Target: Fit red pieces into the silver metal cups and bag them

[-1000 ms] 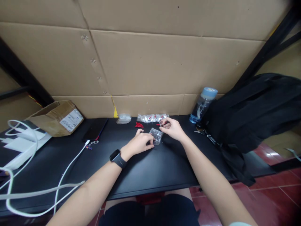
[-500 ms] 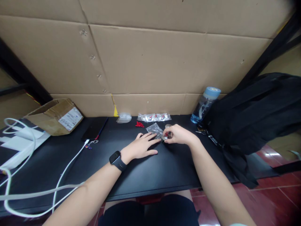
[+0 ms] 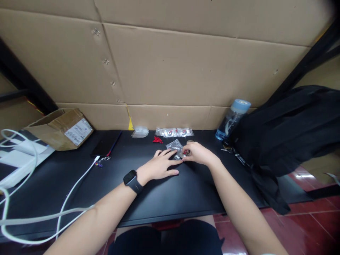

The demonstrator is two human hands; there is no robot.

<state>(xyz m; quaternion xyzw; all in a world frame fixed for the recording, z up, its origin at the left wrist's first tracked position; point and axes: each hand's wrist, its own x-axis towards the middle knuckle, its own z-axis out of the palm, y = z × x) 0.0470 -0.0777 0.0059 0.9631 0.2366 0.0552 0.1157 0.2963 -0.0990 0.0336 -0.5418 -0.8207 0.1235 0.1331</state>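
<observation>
Resting on the black table (image 3: pixel 170 198) with the left hand (image 3: pixel 158 166), fingers spread and tips over the near left part of a clear plastic bag (image 3: pixel 175 144), likely to steady it. Pinching a small red item (image 3: pixel 187 152) in the right hand (image 3: pixel 199 153) at the bag's right side, presumably for fine control; too covered to identify. Farther off, with red pieces (image 3: pixel 157 140) to the left and a clear packet (image 3: pixel 174 132) near the cardboard wall (image 3: pixel 186 71), seemingly leaving working room.

Cardboard wall (image 3: pixel 170 71), red floor (image 3: pixel 316 221)

The wall, tan and creased, rises behind a black surface (image 3: pixel 183 200). Small fasteners (image 3: pixel 106 61) run down its left part. A dark left post (image 3: pixel 23 78) and right post (image 3: pixel 292 72) slant at the sides. The floor is glossy tile, with white glare (image 3: pixel 303 175) at right.
</observation>
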